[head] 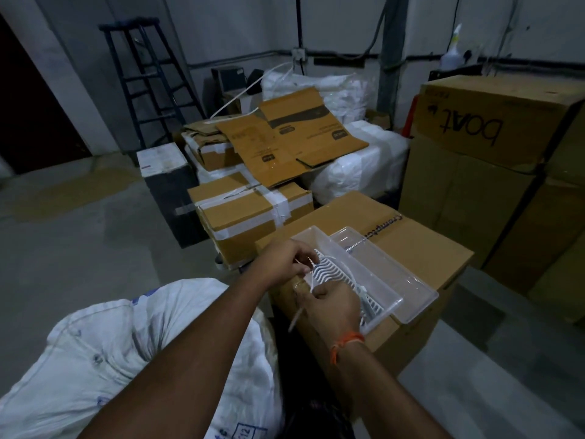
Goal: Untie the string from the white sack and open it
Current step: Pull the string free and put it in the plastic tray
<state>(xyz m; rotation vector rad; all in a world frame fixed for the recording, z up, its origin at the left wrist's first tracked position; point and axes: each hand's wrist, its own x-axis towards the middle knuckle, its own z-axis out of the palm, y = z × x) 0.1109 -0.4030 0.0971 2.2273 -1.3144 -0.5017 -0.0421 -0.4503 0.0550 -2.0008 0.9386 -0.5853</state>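
Note:
A large white woven sack (104,353) lies at the lower left, under my left forearm. Both hands are out over a cardboard box (421,258) to the right of the sack. My left hand (286,259) pinches a thin white string (311,275) near a white ribbed rack (335,274). My right hand (332,307), with an orange thread on the wrist, grips the same string lower down; a loose end (295,323) hangs below it. The sack's mouth is hidden from me.
Two clear plastic trays (408,283) rest on the box, the rack lying in the nearer one. Taped cartons (250,213), flattened cardboard (294,144) and white bundles (357,166) stand behind. Tall boxes (493,147) rise on the right, a ladder (145,80) at the back left.

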